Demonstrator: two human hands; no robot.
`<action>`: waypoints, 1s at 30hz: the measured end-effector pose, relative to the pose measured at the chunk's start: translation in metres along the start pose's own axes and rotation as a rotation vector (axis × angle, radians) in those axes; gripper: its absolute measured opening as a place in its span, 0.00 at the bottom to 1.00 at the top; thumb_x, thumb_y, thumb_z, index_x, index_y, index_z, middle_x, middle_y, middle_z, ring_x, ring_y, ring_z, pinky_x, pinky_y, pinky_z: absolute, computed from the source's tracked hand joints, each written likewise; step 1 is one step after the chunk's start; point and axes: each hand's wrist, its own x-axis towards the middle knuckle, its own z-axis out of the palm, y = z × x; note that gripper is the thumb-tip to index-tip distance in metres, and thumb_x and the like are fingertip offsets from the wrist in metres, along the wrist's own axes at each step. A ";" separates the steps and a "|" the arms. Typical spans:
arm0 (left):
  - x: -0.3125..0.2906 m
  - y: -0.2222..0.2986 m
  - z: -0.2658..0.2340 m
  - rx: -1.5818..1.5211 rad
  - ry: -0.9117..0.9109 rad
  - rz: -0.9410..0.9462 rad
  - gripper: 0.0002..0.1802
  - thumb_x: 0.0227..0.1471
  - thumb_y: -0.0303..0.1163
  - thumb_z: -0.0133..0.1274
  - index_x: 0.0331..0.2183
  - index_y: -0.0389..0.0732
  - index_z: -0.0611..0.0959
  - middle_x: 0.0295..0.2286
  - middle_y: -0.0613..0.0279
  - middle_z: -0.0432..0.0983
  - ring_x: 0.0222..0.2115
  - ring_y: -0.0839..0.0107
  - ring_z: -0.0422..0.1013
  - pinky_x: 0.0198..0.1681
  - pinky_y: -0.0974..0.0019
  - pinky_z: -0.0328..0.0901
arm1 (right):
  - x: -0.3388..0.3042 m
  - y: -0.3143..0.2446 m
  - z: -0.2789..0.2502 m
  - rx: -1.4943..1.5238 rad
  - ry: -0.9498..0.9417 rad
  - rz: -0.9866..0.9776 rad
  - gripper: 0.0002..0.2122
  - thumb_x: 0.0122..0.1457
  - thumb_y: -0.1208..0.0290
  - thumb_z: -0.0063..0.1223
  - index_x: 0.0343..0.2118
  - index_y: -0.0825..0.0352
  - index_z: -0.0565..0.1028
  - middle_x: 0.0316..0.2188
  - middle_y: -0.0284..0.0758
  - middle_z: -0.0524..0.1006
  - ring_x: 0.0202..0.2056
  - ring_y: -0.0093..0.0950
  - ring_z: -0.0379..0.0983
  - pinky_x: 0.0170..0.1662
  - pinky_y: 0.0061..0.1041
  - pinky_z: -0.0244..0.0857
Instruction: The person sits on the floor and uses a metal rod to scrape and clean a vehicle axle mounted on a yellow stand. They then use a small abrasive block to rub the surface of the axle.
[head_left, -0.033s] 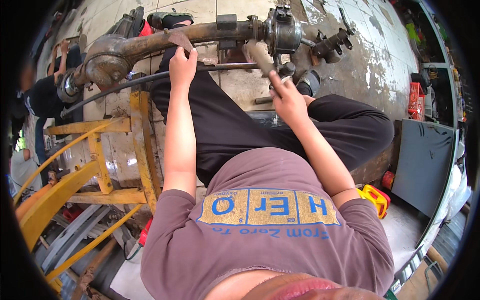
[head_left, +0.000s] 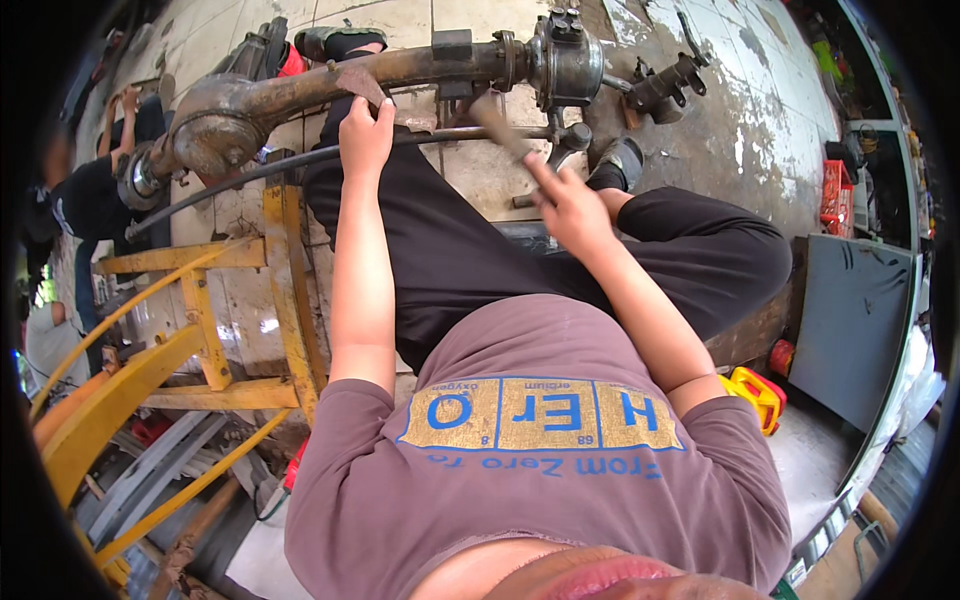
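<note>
A long greasy vehicle axle (head_left: 295, 92) lies across in front of me, its round bulging housing at the left and a metal hub at the right. My left hand (head_left: 366, 140) pinches a flat, rust-brown wedge-shaped piece (head_left: 360, 84), whose upper edge overlaps the axle tube in view; whether it touches cannot be made out. In my right hand (head_left: 576, 208) is a light brown stick-like tool (head_left: 502, 130), its far end blurred by motion and pointing up and left toward the axle. Between the axle and my legs runs a dark rod (head_left: 310, 155).
At the left stands a yellow metal frame (head_left: 285, 290). Another person (head_left: 95, 190) sits beyond the axle's left end. Right of the hub lies a loose metal bracket (head_left: 665, 88) on the tiled floor. A grey panel (head_left: 850, 320) and a red crate (head_left: 835, 195) are at the right.
The stick-like tool in my right hand has swung a little left and down. My left hand and the flat brown piece stay almost where they were.
</note>
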 end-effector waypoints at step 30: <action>0.004 0.006 -0.001 0.059 -0.044 -0.094 0.17 0.66 0.37 0.62 0.47 0.32 0.86 0.39 0.45 0.89 0.43 0.49 0.86 0.50 0.52 0.75 | 0.001 -0.004 0.001 0.333 -0.124 -0.021 0.33 0.67 0.68 0.67 0.75 0.56 0.71 0.35 0.43 0.75 0.38 0.47 0.79 0.42 0.46 0.74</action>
